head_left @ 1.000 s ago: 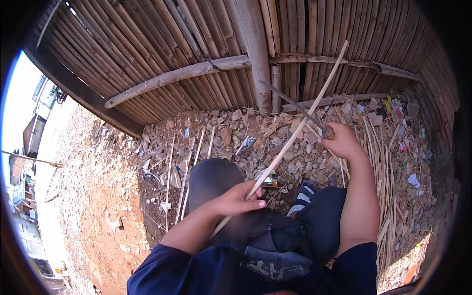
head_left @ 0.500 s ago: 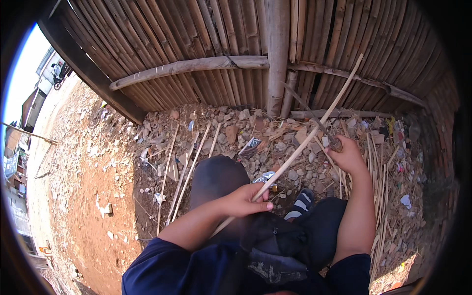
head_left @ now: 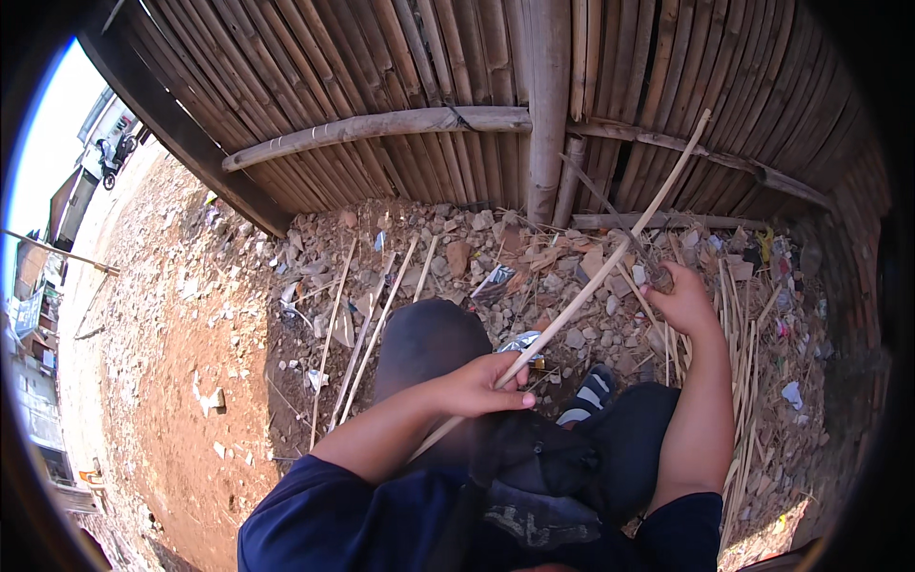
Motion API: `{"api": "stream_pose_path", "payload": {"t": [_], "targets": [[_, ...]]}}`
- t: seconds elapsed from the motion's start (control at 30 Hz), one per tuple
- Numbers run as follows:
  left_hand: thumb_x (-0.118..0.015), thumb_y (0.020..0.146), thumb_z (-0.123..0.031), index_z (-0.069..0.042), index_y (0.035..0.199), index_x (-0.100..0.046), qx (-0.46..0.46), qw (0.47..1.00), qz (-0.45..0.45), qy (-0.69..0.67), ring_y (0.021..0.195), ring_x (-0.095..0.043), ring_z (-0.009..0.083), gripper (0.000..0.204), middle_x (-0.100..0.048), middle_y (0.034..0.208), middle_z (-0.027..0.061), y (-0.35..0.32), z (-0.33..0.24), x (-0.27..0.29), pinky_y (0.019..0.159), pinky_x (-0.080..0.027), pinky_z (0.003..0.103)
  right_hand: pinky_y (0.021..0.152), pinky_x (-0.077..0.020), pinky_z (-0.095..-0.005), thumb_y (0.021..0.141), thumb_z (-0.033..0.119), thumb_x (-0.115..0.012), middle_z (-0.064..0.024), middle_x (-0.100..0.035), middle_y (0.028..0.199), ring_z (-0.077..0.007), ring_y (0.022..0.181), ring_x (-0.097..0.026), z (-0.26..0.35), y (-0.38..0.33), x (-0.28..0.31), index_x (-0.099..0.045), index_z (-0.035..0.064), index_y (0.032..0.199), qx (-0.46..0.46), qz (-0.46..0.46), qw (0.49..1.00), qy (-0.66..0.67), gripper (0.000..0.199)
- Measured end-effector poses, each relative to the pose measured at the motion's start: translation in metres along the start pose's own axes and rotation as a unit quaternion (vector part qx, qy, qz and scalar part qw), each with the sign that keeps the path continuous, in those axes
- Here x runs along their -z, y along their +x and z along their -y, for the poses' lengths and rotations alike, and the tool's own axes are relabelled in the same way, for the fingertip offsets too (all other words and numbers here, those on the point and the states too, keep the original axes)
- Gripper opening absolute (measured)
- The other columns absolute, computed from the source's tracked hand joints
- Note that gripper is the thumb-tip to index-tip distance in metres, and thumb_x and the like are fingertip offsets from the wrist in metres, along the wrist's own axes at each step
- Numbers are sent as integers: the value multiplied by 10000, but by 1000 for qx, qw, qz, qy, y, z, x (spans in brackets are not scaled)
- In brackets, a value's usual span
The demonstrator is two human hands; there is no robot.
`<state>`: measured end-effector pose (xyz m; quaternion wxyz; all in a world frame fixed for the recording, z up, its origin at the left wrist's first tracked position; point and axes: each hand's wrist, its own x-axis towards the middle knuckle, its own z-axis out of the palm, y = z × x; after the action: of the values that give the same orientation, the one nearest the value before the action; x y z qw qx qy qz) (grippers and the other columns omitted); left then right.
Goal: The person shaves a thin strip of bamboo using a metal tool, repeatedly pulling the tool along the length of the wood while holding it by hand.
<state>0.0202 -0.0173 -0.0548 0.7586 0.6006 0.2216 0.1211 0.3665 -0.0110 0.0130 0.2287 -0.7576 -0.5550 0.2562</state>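
My left hand (head_left: pixel 484 385) is closed around a long pale bamboo stick (head_left: pixel 599 278). The stick slants from beside my lap up to the right, its far tip in front of the bamboo wall. In my right hand (head_left: pixel 686 299) is the handle of a long, narrow-bladed knife (head_left: pixel 599 195), its blade pointing up and to the left. The blade crosses the stick above my right hand; whether the edge presses into the wood I cannot tell. My bent knee (head_left: pixel 434 338) lies beyond my left hand, and a sandalled foot (head_left: pixel 588 393) shows between my arms.
A bamboo slat wall (head_left: pixel 381 67) with a thick post (head_left: pixel 548 114) stands ahead. Rubble (head_left: pixel 448 224) and litter cover the ground. Several thin sticks (head_left: pixel 376 338) lie left of my knee, and a bundle of strips (head_left: pixel 742 381) lies beyond my right arm. A motorbike (head_left: pixel 110 162) is far left.
The whole view has shifted slightly, so the wall and ground sit a little further right. Both hands keep their holds, and the blade still crosses the stick at nearly the same place.
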Motion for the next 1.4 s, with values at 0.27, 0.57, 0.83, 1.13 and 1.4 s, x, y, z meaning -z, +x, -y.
{"api": "stream_pose_path", "payload": {"t": [0.27, 0.57, 0.83, 1.13, 1.4], "targets": [[-723, 885, -171, -126, 994, -454, 27, 998, 39, -34, 617, -405, 9, 294, -438, 719, -88, -4, 0, 3, 535, -321, 202, 824, -511, -412, 782, 237, -755, -223, -692, 986, -328, 935, -685, -11, 12, -7, -636, -5, 1166, 70, 81, 993, -53, 469], [-739, 866, -203, -121, 1002, -458, 47, 995, 21, -87, 568, -415, 17, 323, -468, 733, -63, -2, -9, 3, 483, -315, 183, 770, -519, -413, 773, 242, -770, -208, -691, 876, -324, 835, -684, -6, 1, -11, -650, 18, 1150, 131, -18, 989, -70, 454], [-768, 823, -218, -102, 998, -442, 57, 991, 40, -111, 500, -418, 42, 388, -477, 706, -27, -4, -2, 6, 416, -304, 184, 746, -517, -423, 763, 248, -771, -190, -676, 835, -334, 816, -680, -11, 5, 1, -668, 30, 1060, 81, 3, 997, -17, 382], [-763, 851, -318, -101, 1028, -456, 36, 994, 16, -98, 510, -429, 35, 416, -471, 720, -38, -3, 2, 7, 439, -310, 187, 799, -511, -429, 772, 297, -763, -193, -690, 915, -317, 886, -680, -7, -1, -14, -654, 29, 1120, 153, 22, 982, -109, 453], [-751, 862, -290, -117, 1050, -455, 21, 992, 49, -116, 502, -425, 42, 391, -494, 726, -25, -5, 8, 12, 430, -300, 188, 871, -509, -408, 771, 287, -763, -192, -683, 1070, -365, 1007, -651, -24, 9, 9, -650, 74, 1186, 40, 38, 998, -4, 480]]}}
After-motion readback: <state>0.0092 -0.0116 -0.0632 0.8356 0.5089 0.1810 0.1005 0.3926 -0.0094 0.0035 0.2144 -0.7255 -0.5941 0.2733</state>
